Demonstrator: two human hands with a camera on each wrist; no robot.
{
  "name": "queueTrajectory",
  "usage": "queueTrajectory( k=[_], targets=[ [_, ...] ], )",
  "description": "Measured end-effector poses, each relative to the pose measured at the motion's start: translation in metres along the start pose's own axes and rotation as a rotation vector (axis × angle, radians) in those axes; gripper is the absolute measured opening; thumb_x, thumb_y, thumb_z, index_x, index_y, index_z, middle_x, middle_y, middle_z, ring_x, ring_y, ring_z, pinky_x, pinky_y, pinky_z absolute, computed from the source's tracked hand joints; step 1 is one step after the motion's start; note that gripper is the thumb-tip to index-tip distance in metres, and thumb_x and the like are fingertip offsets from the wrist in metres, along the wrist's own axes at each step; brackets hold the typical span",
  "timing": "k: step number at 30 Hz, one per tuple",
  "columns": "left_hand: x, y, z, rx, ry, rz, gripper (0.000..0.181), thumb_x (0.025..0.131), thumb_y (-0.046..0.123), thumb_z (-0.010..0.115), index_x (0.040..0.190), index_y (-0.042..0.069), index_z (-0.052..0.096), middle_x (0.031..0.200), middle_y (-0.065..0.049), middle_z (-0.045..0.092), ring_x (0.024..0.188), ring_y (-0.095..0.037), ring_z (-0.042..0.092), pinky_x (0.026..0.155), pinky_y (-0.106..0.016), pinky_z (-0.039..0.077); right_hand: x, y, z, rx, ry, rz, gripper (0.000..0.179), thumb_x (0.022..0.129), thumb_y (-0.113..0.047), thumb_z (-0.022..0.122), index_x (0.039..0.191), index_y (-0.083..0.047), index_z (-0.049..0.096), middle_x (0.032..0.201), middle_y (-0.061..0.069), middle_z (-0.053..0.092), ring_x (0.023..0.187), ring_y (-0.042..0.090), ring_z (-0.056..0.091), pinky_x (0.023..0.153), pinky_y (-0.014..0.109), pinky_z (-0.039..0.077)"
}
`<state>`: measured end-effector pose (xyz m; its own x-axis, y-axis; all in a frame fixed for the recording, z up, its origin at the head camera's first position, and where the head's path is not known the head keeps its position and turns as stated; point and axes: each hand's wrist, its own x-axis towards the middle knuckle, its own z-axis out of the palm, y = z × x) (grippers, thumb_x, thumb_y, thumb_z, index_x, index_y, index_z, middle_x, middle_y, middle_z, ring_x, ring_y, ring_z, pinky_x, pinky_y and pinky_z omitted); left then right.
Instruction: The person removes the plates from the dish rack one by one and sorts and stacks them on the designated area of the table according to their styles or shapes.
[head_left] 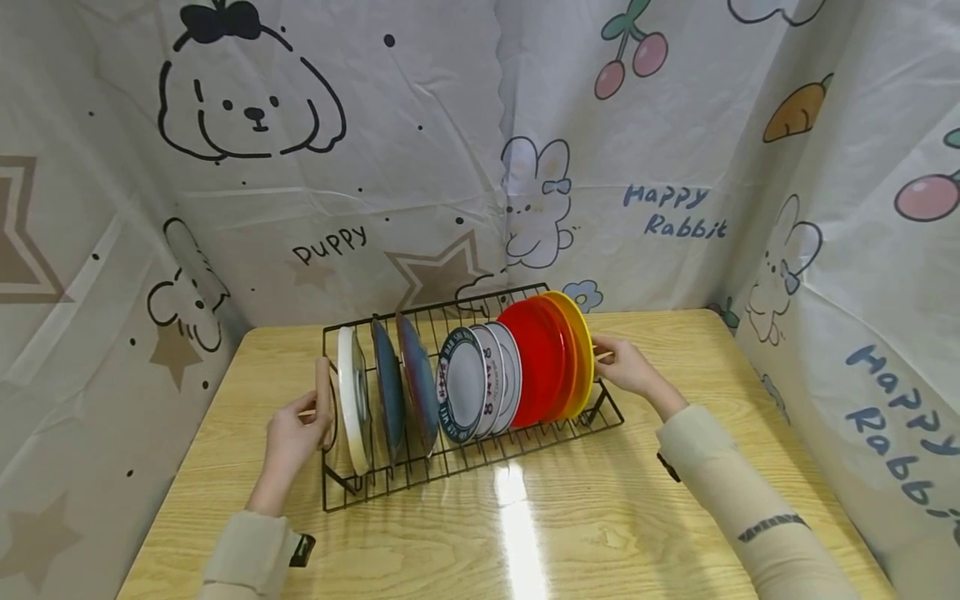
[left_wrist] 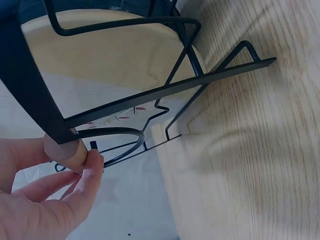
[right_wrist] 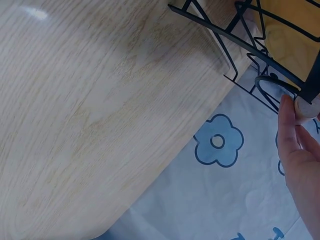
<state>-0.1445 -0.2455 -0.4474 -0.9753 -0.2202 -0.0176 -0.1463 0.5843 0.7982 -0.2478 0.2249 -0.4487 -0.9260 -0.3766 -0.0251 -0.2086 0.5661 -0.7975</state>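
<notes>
A black wire dish rack point(head_left: 517, 450) stands slantwise across the table, its right end farther back. My left hand point(head_left: 292, 433) pinches the wooden handle point(left_wrist: 65, 152) at its left end between thumb and fingers. At the other end my right hand point(head_left: 628, 367) holds the matching wooden handle point(right_wrist: 306, 109). Plates stand on edge in the rack: a cream plate point(head_left: 348, 400) at the left, two dark blue ones, then small white plates with patterned rims point(head_left: 443, 392), a red plate point(head_left: 528, 362) and a yellow plate point(head_left: 587, 358) at the right. Whether the rack's feet touch the table cannot be told.
The light wooden tabletop point(head_left: 420, 542) extends in front of the rack and to both sides. Behind and beside it hang pale curtains point(head_left: 420, 183) printed with cartoon animals, close to the rack's back edge.
</notes>
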Motion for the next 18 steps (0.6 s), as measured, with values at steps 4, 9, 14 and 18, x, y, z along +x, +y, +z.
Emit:
queueTrajectory(
  k=[4,9,14,18],
  targets=[
    [0.0010,0.0001,-0.0003,-0.007,0.000,-0.014,0.046,0.087,0.002,0.055,0.128,-0.013,0.043,0.109,-0.035,0.055,0.091,-0.039,0.060,0.053,-0.022,0.049,-0.0025,-0.0061,-0.0013,0.017,-0.010,-0.009,0.048,0.090,0.000,0.050,0.133,0.013,0.034,0.116,0.034,0.051,0.098,0.042,0.058,0.078,0.041,0.050],
    [0.0021,0.0042,-0.0012,-0.017,-0.006,-0.033,0.045,0.086,0.000,0.057,0.126,-0.013,0.045,0.104,-0.036,0.056,0.074,-0.026,0.063,0.051,-0.024,0.048,-0.0025,-0.0049,-0.0011,0.028,-0.023,-0.006,0.047,0.090,0.001,0.049,0.133,0.013,0.034,0.116,0.033,0.051,0.097,0.041,0.059,0.078,0.040,0.050],
    [0.0034,0.0070,-0.0022,-0.037,-0.028,-0.082,0.045,0.085,-0.001,0.056,0.127,-0.014,0.043,0.104,-0.038,0.055,0.070,-0.019,0.061,0.052,-0.025,0.048,-0.0009,-0.0002,0.0000,0.027,-0.024,0.000,0.048,0.091,-0.001,0.050,0.135,0.012,0.033,0.117,0.033,0.051,0.098,0.040,0.059,0.078,0.040,0.050],
    [0.0054,0.0069,-0.0023,-0.046,-0.031,-0.097,0.045,0.085,-0.002,0.055,0.127,-0.014,0.043,0.105,-0.038,0.055,0.071,-0.019,0.061,0.052,-0.025,0.048,-0.0003,-0.0026,0.0004,0.026,-0.023,-0.003,0.048,0.091,-0.001,0.049,0.135,0.010,0.033,0.116,0.032,0.051,0.098,0.040,0.059,0.078,0.039,0.050]
  ],
)
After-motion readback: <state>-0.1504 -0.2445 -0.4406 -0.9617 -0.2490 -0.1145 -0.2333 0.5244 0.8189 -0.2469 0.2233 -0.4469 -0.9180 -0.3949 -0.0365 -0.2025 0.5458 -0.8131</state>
